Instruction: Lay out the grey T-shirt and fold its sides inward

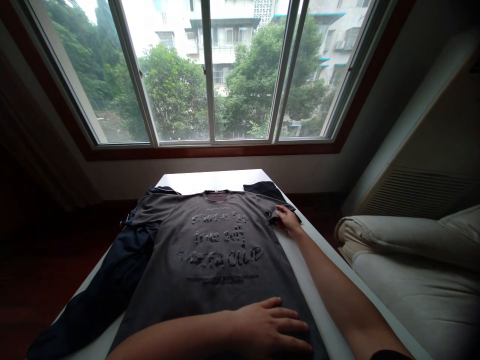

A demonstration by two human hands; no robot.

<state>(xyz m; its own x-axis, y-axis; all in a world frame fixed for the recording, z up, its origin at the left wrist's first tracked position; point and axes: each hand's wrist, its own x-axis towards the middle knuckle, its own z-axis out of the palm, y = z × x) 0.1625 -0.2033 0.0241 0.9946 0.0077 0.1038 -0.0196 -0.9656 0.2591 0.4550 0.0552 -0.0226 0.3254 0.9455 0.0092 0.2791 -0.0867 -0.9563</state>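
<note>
Lying face up on the white table (pixel 210 180), the grey T-shirt (pixel 210 250) is spread flat, with its collar at the far end, well beyond the left hand, and its hem at the near end under that hand. The cloth is a faded charcoal grey. Three lines of raised lettering in the same grey run across the chest, with two lines of small dark print below them, just beyond the left hand's fingertips. The body of the shirt looks smooth, with only slight ripples near the shoulders.

The left hand (pixel 272 327) rests palm down on the lower right part of the shirt, near the hem. It is open, with fingers straight and slightly spread, flat against the fabric and gripping nothing. Its forearm comes in from the left across the near edge of the shirt.

The right hand (pixel 288 218) is stretched out well beyond the left hand, at the shirt's right sleeve. Its fingers are loosely bent and touch the sleeve's edge. Whether they pinch the cloth or only press on it cannot be told at this size.

A dark navy garment (pixel 108 280) lies partly under the shirt, well to the left of the left hand, and trails off the table edge. A black piece of cloth (pixel 262 189) lies just beyond the right hand, at the far side of the table.
</note>
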